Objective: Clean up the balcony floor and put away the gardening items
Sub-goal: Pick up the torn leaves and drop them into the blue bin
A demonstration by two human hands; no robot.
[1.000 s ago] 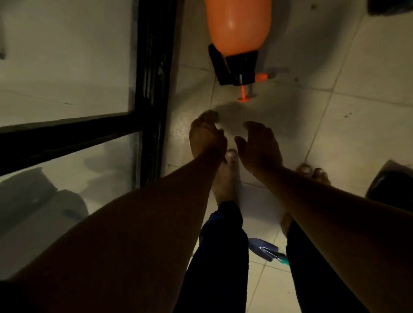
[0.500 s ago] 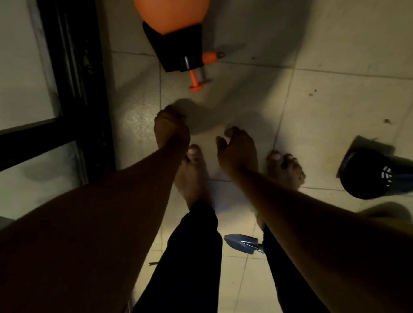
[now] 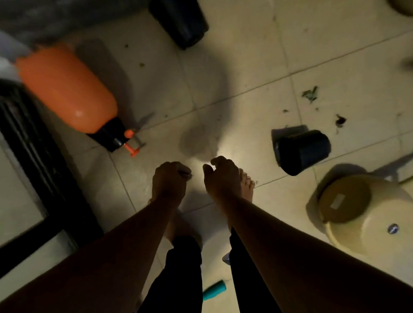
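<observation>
I look straight down at a dim tiled balcony floor (image 3: 243, 65). My left hand (image 3: 169, 179) hangs in front of me with its fingers curled into a fist, and I see nothing in it. My right hand (image 3: 222, 177) is beside it, loosely curled and holding nothing. An orange spray bottle (image 3: 65, 89) with a black pump head lies on its side to the far left of my hands. A small black pot (image 3: 301, 151) lies tipped over to the right. A trowel's teal handle (image 3: 213, 290) shows between my legs. Leaf scraps (image 3: 310, 94) dot the tiles at right.
A second black pot (image 3: 181, 16) lies at the top. A cream bucket (image 3: 361, 215) sits upside down at the right, near my right foot. A black door frame (image 3: 33, 151) with glass runs along the left. My bare feet and dark trousers are below my hands.
The view has swung right and pulled back: the orange bottle slid to the left, and the cream bucket, top pot and leaf scraps came into view. Both hands stay held out in front.
</observation>
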